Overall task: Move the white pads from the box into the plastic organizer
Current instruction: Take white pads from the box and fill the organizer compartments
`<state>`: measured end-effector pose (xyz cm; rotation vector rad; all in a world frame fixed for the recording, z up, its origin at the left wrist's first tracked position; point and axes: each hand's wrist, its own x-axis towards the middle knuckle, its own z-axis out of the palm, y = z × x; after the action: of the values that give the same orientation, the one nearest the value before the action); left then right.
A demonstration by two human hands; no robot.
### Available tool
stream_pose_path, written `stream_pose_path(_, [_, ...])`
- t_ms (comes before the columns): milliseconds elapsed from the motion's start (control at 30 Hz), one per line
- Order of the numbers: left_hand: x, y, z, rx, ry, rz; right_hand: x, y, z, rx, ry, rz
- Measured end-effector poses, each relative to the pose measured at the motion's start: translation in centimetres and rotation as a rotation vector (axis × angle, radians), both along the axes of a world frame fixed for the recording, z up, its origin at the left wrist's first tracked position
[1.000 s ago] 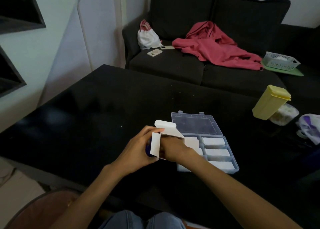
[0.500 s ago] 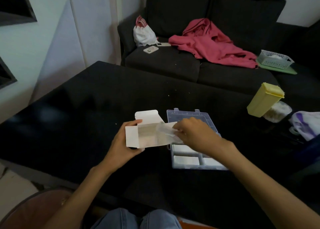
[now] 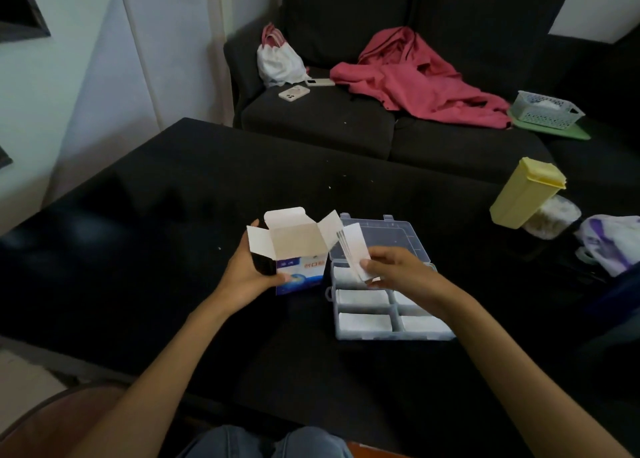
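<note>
Item one: box [image 3: 294, 249], small cardboard carton with blue print on its front, flaps spread open at the top, gripped round its lower body by my left hand [image 3: 251, 272]; I judge it is tilted mouth-up and toward me so the inside can be checked, and the part I can see looks empty. Item two: white pads [image 3: 353, 249], a thin fanned stack standing on end, pinched at the bottom edge between thumb and fingers of my right hand [image 3: 398, 267], just beside the box's right flap at its 3 o'clock and directly above the far-left cell of the organizer [image 3: 388, 336]; I take this as the carry position before lowering them in. Item three: organizer, clear plastic, lid laid back flat at 12 o'clock, the visible cells nearest me each holding a white pad lying flat, so the task reads as well advanced. Item four: table [image 3: 173, 267], black, glossy, a few pale specks on it. Item five, at 2 o'clock from the organizer: yellow lidded container [image 3: 523, 194] leaning against a clear tub, with a white-and-purple bag past it at the table's right edge. Item six, at 12 o'clock beyond the table: dark sofa [image 3: 329, 121] bearing a red garment [image 3: 415, 76], a white bag, two phones and a small basket on a green tray. Walls pale.
</note>
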<state>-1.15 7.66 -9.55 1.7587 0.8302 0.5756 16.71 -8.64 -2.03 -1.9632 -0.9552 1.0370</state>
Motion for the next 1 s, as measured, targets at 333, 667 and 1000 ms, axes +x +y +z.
stream_pose_path(333, [-2.7,-3.0,0.1,0.105,0.118,0.149,0.2,-2.3,-2.0,0.028,0.289,-0.140])
stream_pose_path(667, [2.5,-0.8,0.3,0.109,0.169,0.253,2.2,-3.2,-2.1,0.103,0.340,-0.279])
stream_pose_path(1000, [3.4,-7.5,4.7,-0.163,0.096,-0.194,4.5,-4.7,-1.1,-0.044,0.048,0.015])
